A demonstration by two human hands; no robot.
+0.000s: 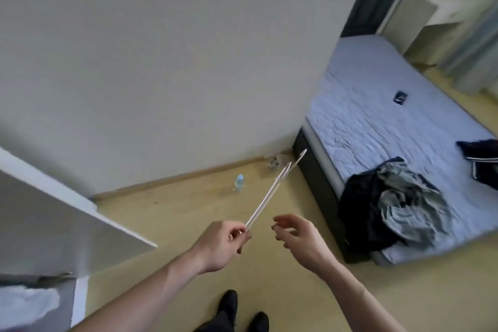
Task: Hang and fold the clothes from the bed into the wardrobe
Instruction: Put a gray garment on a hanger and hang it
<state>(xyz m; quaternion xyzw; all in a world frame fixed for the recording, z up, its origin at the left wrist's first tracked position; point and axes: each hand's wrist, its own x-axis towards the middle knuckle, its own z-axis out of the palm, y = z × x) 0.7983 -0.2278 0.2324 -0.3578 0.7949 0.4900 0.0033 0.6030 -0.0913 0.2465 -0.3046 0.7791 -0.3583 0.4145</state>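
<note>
My left hand (225, 242) pinches thin white hangers (269, 197) by one end; they point up and away toward the bed corner, seen edge-on. Just to their right hovers my right hand (299, 237), fingers loosely curled and holding nothing. On the near end of the bed (377, 127) lies a heap of dark and grey clothes (390, 205). A second dark garment with white stripes (482, 159) lies at the bed's right edge. The white wardrobe door (54, 213) stands open at my left.
A small plastic bottle (238, 182) stands on the yellowish floor near the wall. A small pale object (273, 162) sits by the skirting. A small dark item (400, 97) lies mid-mattress. My dark shoes (237, 315) show at the bottom.
</note>
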